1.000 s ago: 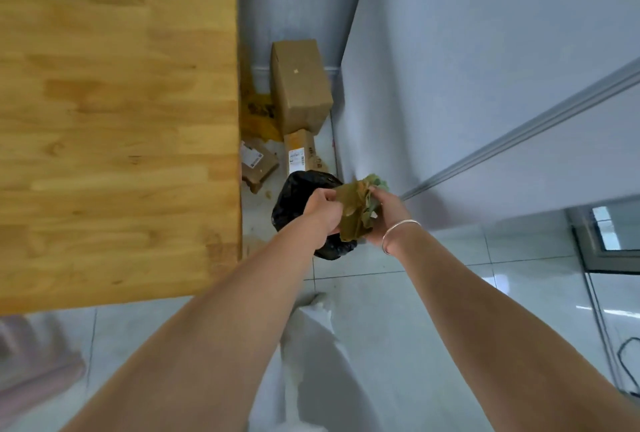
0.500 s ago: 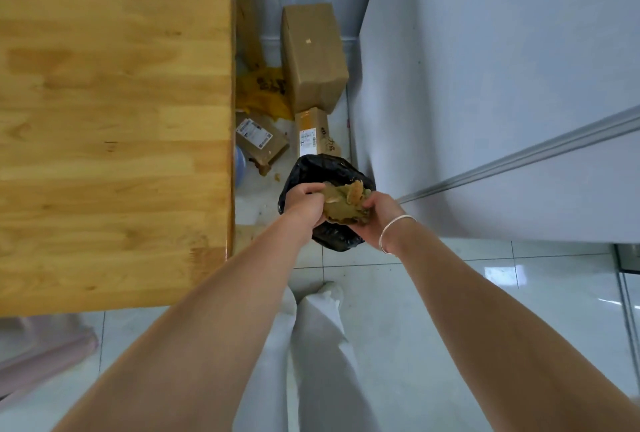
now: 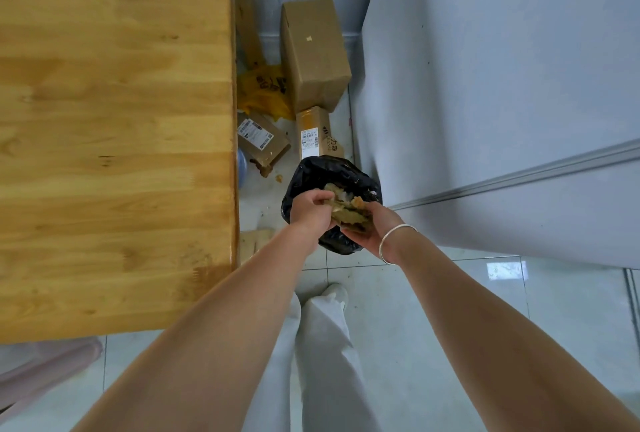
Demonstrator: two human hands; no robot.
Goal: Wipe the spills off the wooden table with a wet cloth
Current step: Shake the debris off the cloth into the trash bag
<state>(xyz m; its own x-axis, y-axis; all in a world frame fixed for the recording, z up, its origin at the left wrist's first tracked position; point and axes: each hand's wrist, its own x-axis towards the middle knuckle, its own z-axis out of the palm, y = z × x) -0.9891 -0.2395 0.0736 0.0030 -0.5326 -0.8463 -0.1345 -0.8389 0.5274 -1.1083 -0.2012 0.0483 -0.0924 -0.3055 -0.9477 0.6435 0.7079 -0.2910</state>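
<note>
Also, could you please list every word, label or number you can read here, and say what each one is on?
"力" on the narrow cardboard box; the character after it and the print on its white label are too blurred to read.
Flat parcel: shipping label with barcodes, print too small to read.
Yellow bag: dark print, unreadable.
Large cardboard box: no legible text.
</note>
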